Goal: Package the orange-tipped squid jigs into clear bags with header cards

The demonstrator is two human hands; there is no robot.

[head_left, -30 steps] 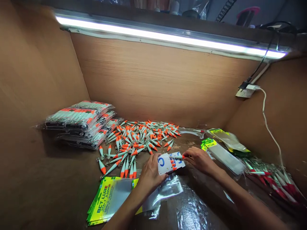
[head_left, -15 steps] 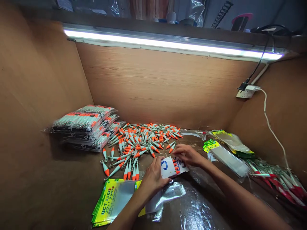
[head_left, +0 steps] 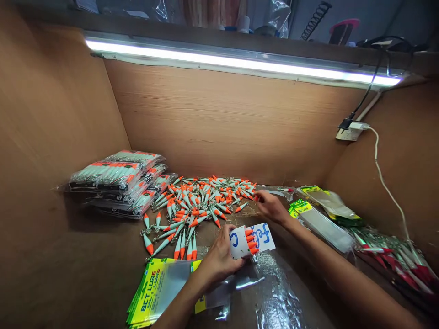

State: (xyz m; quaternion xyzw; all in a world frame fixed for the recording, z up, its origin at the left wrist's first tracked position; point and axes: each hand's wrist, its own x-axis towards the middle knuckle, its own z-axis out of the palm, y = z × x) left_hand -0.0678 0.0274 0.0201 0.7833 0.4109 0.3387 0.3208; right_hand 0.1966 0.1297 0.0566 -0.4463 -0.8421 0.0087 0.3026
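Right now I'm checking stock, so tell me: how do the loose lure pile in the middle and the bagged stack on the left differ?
The loose pile lies uncovered, while the bagged stack is wrapped. The pile's lures point in many directions; the stack's visible ones mostly lie side by side. The pile spreads low, whereas the stack rises in layers. Both show pale bodies with orange parts.

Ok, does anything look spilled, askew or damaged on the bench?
No clear damage. The front-left BCT LURE bags fan out unevenly instead of sitting square, and the orange-tipped lures behind them lie loose in a jumbled heap, pointing every way.
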